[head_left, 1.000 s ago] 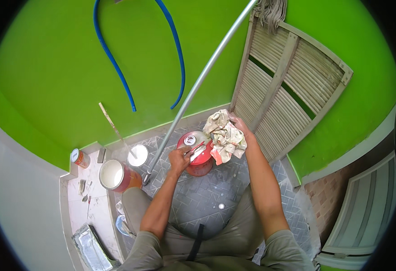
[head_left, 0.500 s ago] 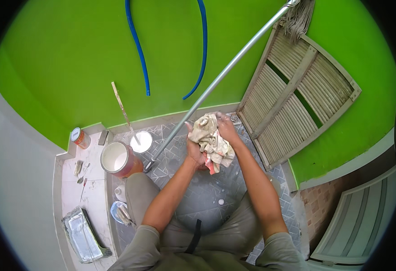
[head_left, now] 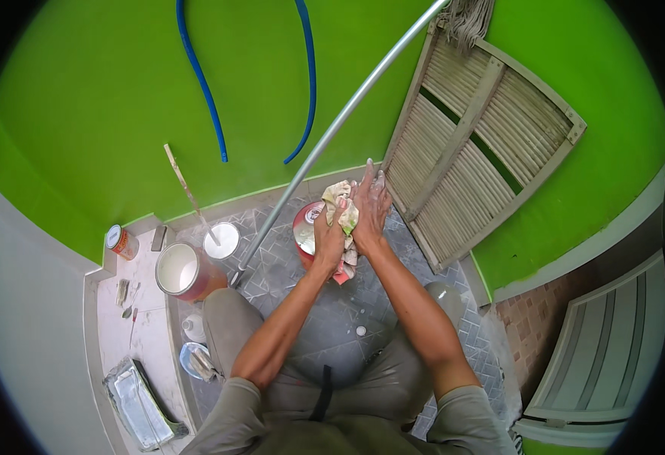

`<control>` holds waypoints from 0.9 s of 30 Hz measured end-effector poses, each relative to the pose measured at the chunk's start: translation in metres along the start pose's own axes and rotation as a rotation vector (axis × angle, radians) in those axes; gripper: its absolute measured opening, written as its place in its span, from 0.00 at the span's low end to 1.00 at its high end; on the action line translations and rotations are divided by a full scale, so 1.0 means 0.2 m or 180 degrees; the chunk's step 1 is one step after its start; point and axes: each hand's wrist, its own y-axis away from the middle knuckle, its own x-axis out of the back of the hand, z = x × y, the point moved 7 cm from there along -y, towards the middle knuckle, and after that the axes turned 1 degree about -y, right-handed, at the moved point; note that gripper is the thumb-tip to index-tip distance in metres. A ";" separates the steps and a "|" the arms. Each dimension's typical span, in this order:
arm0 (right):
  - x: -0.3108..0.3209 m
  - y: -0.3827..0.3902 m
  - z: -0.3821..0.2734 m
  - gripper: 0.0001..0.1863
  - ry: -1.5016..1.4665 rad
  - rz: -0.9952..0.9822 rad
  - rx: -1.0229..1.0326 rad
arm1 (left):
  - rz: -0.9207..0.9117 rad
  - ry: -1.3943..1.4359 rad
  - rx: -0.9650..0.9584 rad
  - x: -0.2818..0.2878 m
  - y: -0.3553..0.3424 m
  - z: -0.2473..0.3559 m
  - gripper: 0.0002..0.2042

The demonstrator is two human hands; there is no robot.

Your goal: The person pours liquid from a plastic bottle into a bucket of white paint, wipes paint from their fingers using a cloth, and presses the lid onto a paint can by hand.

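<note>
A crumpled, stained cream rag (head_left: 340,196) with red patches is bunched in my left hand (head_left: 330,236), whose fingers wrap round it. The rag presses along the side of my right hand (head_left: 372,211). That hand is open, its fingers stretched upward and smeared with white. Just beyond my left hand, partly hidden by it, a red can (head_left: 302,235) with a metal lid stands on the tiled floor. Pinkish-red cloth hangs below my wrists.
A paint bucket (head_left: 215,279) and a white tub (head_left: 223,241) with a stick (head_left: 183,180) are at left. A paint tray (head_left: 136,402) lies on the ledge. A mop pole (head_left: 340,121) slants across; a louvred wooden panel (head_left: 454,167) leans right. A small white cap (head_left: 361,331) lies between my knees.
My right hand has straightened its fingers upward. The rag is squeezed smaller in my left hand. The view has shifted, and the red can shows behind my left hand.
</note>
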 end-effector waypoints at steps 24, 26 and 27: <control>-0.12 0.22 0.03 0.49 -0.2353 -0.1371 -0.0244 | 0.0174 0.0281 0.0539 0.14 -0.11 -0.12 0.25; -0.06 0.16 0.05 0.55 -0.2931 -0.1410 -0.0523 | -0.0090 0.0888 0.0616 0.14 -0.12 -0.09 0.25; 0.04 0.10 0.06 0.57 -0.2776 -0.1044 -0.0253 | -0.0358 0.0725 0.0568 0.13 -0.12 -0.06 0.23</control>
